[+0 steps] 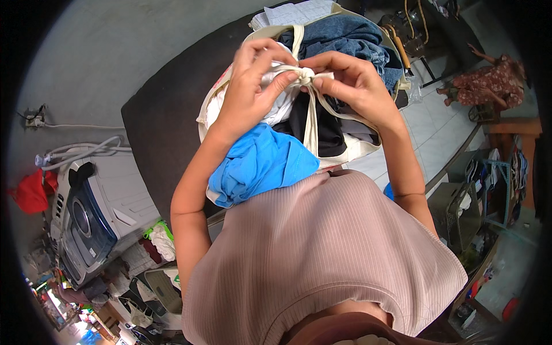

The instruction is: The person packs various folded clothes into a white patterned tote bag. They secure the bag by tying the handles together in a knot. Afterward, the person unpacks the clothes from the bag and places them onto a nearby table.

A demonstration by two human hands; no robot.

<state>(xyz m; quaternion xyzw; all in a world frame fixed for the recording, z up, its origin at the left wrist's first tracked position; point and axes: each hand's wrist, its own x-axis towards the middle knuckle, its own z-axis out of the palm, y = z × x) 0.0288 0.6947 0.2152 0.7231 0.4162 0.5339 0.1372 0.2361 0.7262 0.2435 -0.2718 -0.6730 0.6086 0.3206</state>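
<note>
A knot point(306, 76) joins the cream cloth straps of a large fabric bag point(366, 148). My left hand point(261, 75) pinches the strap left of the knot, its thumb against it and the other fingers raised and slightly blurred. On the other side, my right hand point(351, 79) grips a short strap end between thumb and fingers. The bag is stuffed with clothes: blue denim point(340, 36) at the far side, white cloth point(280, 108) at left and black cloth point(334, 129) beneath the knot. A bright blue garment point(263, 164) bulges over the near left rim, against my shirt.
The bag rests on a dark brown surface point(161, 108), with papers point(297, 13) behind it. A washing machine point(103, 198) stands at left. Another person point(491, 86) is at the far right. Plastic baskets point(453, 211) and hanging clothes point(519, 172) are at right.
</note>
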